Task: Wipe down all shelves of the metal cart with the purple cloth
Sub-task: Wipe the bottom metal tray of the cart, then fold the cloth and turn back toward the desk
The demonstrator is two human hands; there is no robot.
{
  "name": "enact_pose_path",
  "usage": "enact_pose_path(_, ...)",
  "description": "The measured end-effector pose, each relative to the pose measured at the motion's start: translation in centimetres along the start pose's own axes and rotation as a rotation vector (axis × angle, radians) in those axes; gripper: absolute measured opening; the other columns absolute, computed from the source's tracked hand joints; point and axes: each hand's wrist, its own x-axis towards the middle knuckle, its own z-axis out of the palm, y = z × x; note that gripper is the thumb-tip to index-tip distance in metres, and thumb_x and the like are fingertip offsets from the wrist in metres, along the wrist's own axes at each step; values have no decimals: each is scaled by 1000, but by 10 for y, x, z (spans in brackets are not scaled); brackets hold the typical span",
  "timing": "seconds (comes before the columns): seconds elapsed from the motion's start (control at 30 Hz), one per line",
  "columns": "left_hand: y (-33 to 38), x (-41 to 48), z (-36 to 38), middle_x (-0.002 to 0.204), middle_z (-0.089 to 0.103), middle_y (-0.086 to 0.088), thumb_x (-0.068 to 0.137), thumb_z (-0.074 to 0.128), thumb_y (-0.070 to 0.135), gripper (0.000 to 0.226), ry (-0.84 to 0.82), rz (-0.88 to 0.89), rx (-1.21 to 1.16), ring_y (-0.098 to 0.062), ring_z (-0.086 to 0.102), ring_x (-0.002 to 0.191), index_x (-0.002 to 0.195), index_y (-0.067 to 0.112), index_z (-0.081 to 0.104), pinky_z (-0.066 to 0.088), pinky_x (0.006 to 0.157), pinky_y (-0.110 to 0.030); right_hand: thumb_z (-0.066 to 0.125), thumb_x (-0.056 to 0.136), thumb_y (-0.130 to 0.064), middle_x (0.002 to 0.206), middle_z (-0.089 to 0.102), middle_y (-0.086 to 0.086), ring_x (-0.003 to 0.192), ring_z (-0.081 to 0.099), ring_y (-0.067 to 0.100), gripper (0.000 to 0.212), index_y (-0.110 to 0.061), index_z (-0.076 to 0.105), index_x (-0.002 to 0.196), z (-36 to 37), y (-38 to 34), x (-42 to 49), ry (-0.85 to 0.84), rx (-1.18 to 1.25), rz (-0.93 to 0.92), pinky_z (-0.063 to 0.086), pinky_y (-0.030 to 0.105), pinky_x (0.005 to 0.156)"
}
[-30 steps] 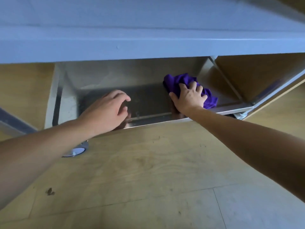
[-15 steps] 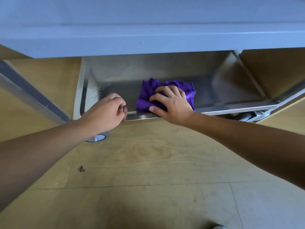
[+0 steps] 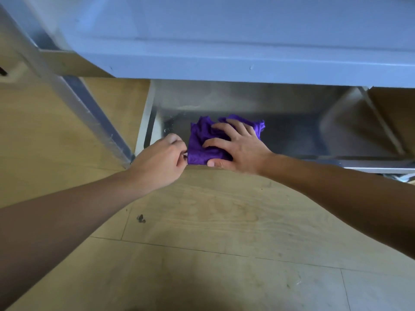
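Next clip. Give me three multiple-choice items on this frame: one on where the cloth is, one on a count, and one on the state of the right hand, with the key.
1. Where does the purple cloth lie?
A. in a bucket
B. on the lower shelf, near its front left
C. over a chair back

2. How many cloths show?
A. one
B. two
C. three

3. How is the right hand placed?
A. fingers spread flat on the cloth
B. balled in a fist beside the cloth
C. lifted clear of the cloth

Key:
1 B: the cloth sits on the steel shelf by its front lip.
2 A: only one purple bundle is in view.
3 A: the fingers lie spread over the cloth, with the thumb at the shelf's edge.
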Motion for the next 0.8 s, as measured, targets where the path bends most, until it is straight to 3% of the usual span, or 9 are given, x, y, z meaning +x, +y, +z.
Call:
enact_pose_path(0.1, 2, 2, -6, 120, 54, 6, 94, 45, 22, 25, -43, 36, 38, -11, 57, 93, 107, 14, 65, 52, 71, -30, 28, 82, -82, 133, 48, 4, 118, 45, 34, 68, -40, 49, 131, -6, -5, -4, -6, -105, 47, 43, 54, 91)
enact_pose_path(0.2, 9, 5, -13, 118, 55, 8, 95, 44, 23, 24, -82, 48, 66, -12, 57, 97, 104, 16, 64, 51, 70, -29, 42, 84, -72, 119, 52, 8, 105, 50, 33, 61, -29, 54, 126, -16, -10, -8, -62, -66, 42, 48, 49, 84)
enact_pose_path(0.3, 19, -1, -28, 113, 56, 6, 93, 44, 23, 21, -115, 21, 72, -15, 57, 96, 99, 17, 64, 52, 72, -32, 65, 84, -47, 117, 51, 9, 102, 54, 34, 45, -22, 52, 119, -32, -24, -17, -160, 58, 97, 51, 46, 78)
enact_pose_path(0.43, 58, -34, -68, 93, 56, 4, 92, 44, 23, 13, -316, -84, 30, -15, 58, 83, 88, 18, 56, 53, 72, -35, 70, 80, -31, 116, 50, 6, 96, 57, 31, 43, -23, 47, 115, -78, -56, -41, -328, 182, 189, 48, 36, 70)
enact_pose_path(0.6, 123, -76, -160, 92, 56, 7, 93, 44, 25, 12, -534, -82, -15, -15, 58, 81, 83, 25, 52, 39, 63, -29, 69, 80, -30, 114, 50, 1, 100, 53, 27, 41, -23, 46, 113, -179, -97, -87, -448, 320, 234, 39, 31, 68)
enact_pose_path(0.8, 204, -64, -308, 93, 56, 11, 94, 41, 26, 18, -570, -25, -31, -9, 58, 76, 88, 27, 58, 49, 65, -28, 70, 80, -31, 111, 51, 0, 95, 51, 23, 40, -22, 47, 112, -361, -112, -143, -364, 388, 361, 43, 32, 67)
